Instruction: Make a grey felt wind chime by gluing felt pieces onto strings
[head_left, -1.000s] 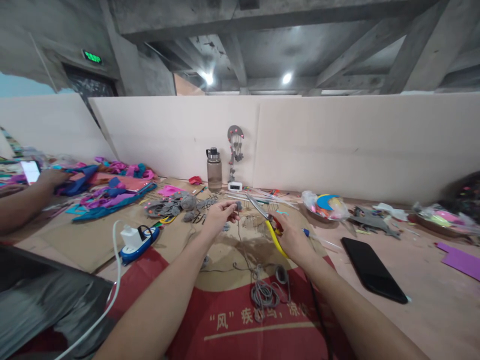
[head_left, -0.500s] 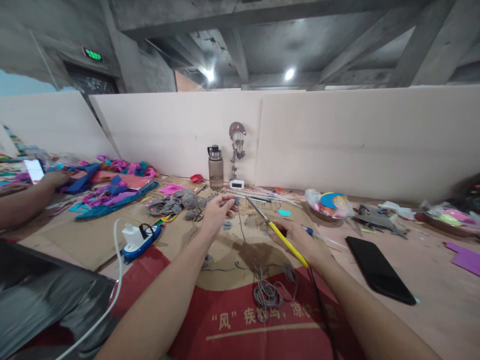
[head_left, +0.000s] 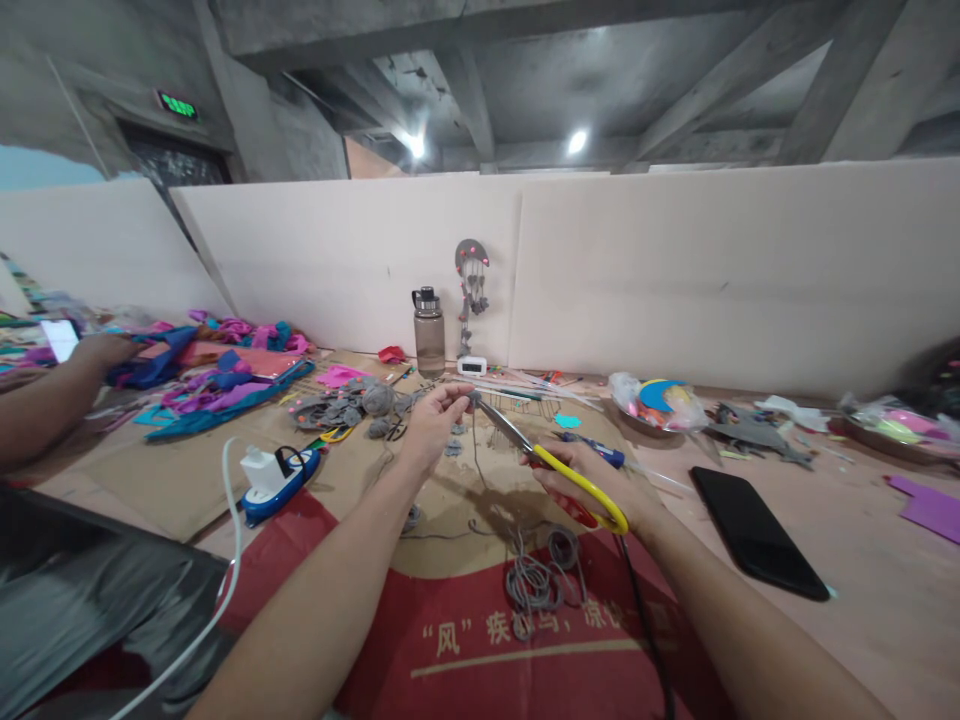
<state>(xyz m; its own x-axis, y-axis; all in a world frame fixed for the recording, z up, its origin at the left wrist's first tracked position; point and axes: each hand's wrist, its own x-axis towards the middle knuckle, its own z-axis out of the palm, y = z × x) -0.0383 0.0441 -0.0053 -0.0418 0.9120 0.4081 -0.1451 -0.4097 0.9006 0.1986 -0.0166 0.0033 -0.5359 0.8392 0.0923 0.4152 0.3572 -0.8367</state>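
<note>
My left hand [head_left: 429, 430] pinches a small grey piece [head_left: 474, 398] between thumb and fingertips. A strand of grey yarn [head_left: 478, 455] hangs from it over the cardboard. In my right hand [head_left: 600, 468] are scissors [head_left: 511, 430] with yellow and red handles. Their blade tips point at the pinched piece and come very close to it; whether they touch I cannot tell. Loose coils of grey yarn [head_left: 534, 580] lie nearer me on the red printed part of the cardboard. Small grey pieces [head_left: 453, 448] rest just beyond my left wrist.
A water bottle [head_left: 430, 335] and a small white clock [head_left: 472, 366] stand by the partition, where a grey hanging ornament [head_left: 472, 270] leans. A black phone [head_left: 757, 535] lies right, a blue power strip [head_left: 281, 488] left. Another person's hand [head_left: 109, 352] is far left.
The scissors have turned in my right hand, so the red handle now shows and the tips meet the left fingertips. The view has shifted slightly.
</note>
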